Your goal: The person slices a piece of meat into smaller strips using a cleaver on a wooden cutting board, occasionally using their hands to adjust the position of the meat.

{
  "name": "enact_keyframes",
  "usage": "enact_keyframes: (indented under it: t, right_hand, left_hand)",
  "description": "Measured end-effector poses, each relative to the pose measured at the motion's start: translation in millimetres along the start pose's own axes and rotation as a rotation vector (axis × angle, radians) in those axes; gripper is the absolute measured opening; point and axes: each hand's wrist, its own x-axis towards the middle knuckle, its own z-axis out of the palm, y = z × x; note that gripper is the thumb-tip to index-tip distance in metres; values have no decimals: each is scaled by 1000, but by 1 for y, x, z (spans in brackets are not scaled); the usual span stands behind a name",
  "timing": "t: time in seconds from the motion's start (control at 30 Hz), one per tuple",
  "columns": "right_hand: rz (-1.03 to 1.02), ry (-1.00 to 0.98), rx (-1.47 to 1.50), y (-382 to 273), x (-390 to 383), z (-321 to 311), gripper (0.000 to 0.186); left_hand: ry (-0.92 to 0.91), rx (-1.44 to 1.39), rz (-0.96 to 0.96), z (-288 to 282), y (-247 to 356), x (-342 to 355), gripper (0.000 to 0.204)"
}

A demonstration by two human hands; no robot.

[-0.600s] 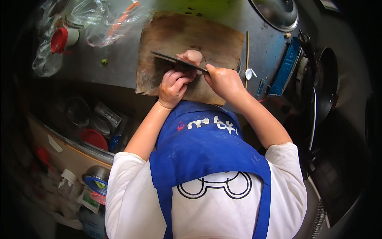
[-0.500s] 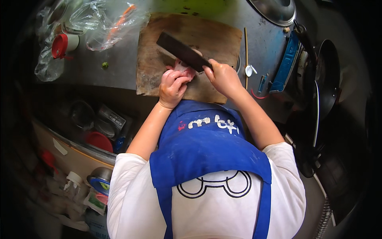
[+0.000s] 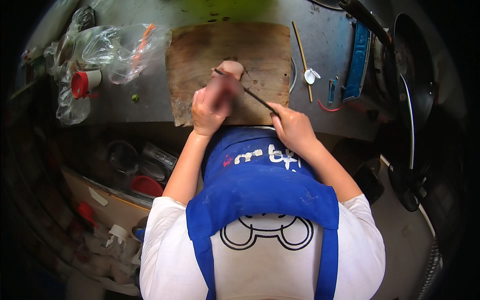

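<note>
A wooden cutting board (image 3: pixel 265 55) lies before me with a piece of pale pink raw meat (image 3: pixel 231 68) on it. My left hand (image 3: pixel 206 116) is closed on the near side of the meat; a blurred patch covers its fingertips and much of the meat. In my right hand (image 3: pixel 296 129), fingers wrap around the handle of a cleaver (image 3: pixel 257 99). Its dark blade shows edge-on as a thin line slanting up and left to the meat. Whether the edge is in the meat or only against it, I cannot tell.
Left of the board are clear plastic bags (image 3: pixel 112 47), a red-lidded white container (image 3: pixel 82 84) and a small green bit (image 3: pixel 135 98). To the right lie a wooden stick (image 3: pixel 302 60), a white spoon-like piece (image 3: pixel 310 76), a lighter (image 3: pixel 331 91) and a black wok (image 3: pixel 417 70).
The cleaver has turned from showing its broad face to edge-on. My right hand has come nearer to me and slightly right. The whole view has shifted a little.
</note>
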Motion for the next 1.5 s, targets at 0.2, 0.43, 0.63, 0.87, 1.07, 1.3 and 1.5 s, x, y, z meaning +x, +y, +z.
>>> enact_keyframes:
  t: [0.2,0.43,0.63,0.87,1.07,1.3,1.5]
  right_hand:
    - [23,-39,83,2,-14,26,33]
    - [27,-90,68,-4,13,32,30]
    - [-23,-39,60,2,46,55,27]
    - [94,87,108,15,34,33,25]
    - [69,15,49,-1,13,29,19]
    - [-19,-29,-100,-3,20,30,18]
    - [-83,13,-87,-9,64,53,20]
  left_hand:
    - [-99,-5,-43,-1,-12,10,34]
    - [-251,-27,-121,-10,-19,13,30]
    - [-289,-60,-116,-10,-24,10,34]
    - [-333,-282,-179,-16,-48,9,40]
    - [-361,-5,-40,-32,3,35,44]
    - [-434,53,78,-19,19,36,42]
    - [-339,68,134,-10,12,26,41]
